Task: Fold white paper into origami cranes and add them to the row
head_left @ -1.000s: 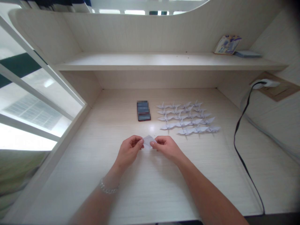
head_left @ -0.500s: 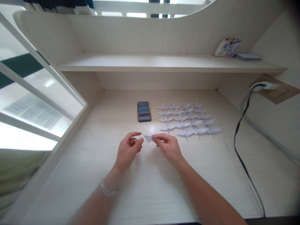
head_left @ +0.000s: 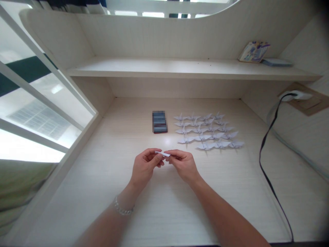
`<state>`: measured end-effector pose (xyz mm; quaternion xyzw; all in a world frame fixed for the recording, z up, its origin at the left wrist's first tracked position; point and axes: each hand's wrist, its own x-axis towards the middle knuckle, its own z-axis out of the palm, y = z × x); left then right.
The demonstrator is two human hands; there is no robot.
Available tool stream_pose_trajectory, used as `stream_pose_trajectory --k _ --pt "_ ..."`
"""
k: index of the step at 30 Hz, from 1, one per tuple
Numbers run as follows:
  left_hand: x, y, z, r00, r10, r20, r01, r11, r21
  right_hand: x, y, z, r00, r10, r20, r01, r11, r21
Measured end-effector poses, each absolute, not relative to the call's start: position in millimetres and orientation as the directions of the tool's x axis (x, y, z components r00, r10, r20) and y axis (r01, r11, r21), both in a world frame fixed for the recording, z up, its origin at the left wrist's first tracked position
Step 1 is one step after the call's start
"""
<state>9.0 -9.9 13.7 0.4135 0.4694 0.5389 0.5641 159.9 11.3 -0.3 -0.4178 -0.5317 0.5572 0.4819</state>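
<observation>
A small folded piece of white paper (head_left: pixel 162 153) is pinched between my two hands above the desk. My left hand (head_left: pixel 146 165) grips its left end between thumb and fingers. On its right end, my right hand (head_left: pixel 183 164) is closed with thumb and fingertips. The paper appears narrow, nearly edge-on, and the fingers hide parts of it. Beyond my right hand, several white paper cranes (head_left: pixel 205 132) stand in rows on the desk. A dark rectangular object (head_left: pixel 159 121), blurred out by pixels, lies just left of the cranes.
The pale wooden desk (head_left: pixel 115 137) has a shelf (head_left: pixel 154 67) across its back, with a patterned box (head_left: pixel 254 51) and a flat blue-grey item (head_left: pixel 277 62) at its right. A black cable (head_left: pixel 267 175) runs from the wall socket (head_left: pixel 305 97) down the right side. White bars (head_left: pixel 33 87) border the left.
My left hand has moved right and closed on the paper, which only my right hand held before. The paper has turned from a visible triangle to a narrow strip. The view has shifted slightly.
</observation>
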Motion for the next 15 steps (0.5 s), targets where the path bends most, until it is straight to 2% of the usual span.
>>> stream_pose_trajectory --k 5,12,15 --pt "9.1 -10.2 14.1 -0.002 0.997 -0.083 -0.254 0.08 0.964 160.4 10.9 3.6 -0.192 0.978 0.078 -0.073 0.065 -0.995" --pt "7.0 -9.1 10.4 -0.019 0.991 -0.136 -0.313 0.124 0.942 164.3 10.1 8.0 -0.2 0.923 0.329 0.119 0.356 -0.927" --pt "6.9 -8.5 10.1 -0.064 0.988 -0.139 -0.28 0.116 0.953 167.0 10.3 8.2 -0.22 0.9 0.377 0.188 0.419 -0.888"
